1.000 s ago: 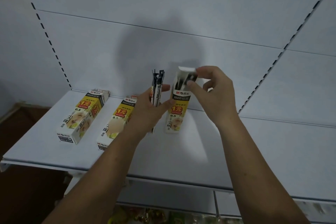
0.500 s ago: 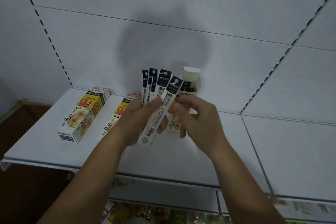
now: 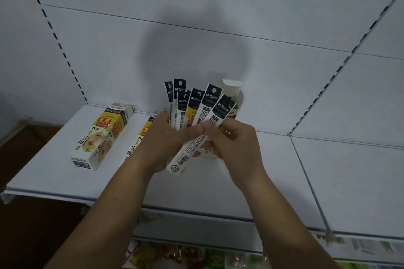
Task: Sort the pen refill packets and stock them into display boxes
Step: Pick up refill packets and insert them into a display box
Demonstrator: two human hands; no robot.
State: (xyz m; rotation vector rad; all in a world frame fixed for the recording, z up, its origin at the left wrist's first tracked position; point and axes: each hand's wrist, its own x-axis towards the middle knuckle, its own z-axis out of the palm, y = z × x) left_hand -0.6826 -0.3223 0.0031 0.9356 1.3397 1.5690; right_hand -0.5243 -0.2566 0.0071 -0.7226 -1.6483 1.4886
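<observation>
Six refill packets (image 3: 192, 102) visible, fanned in the left hand (image 3: 162, 144): black header ends up, white barcode ends down. Left fingers are curled round the bundle, thumb across the front. Right hand (image 3: 236, 146) pinches the front packet (image 3: 188, 150) about mid-length between thumb and forefinger. That packet leans right at the top, and its lower end pokes out below the left hand. Both hands are held above the white shelf (image 3: 306, 170), as far as I can see. Just behind the fan, upright display box (image 3: 234, 87) stands on the shelf with its top flap open, mostly hidden from me. Two more boxes lie flat: far-left box (image 3: 102, 137) in full view, middle box (image 3: 140, 140) half covered by the left hand.
</observation>
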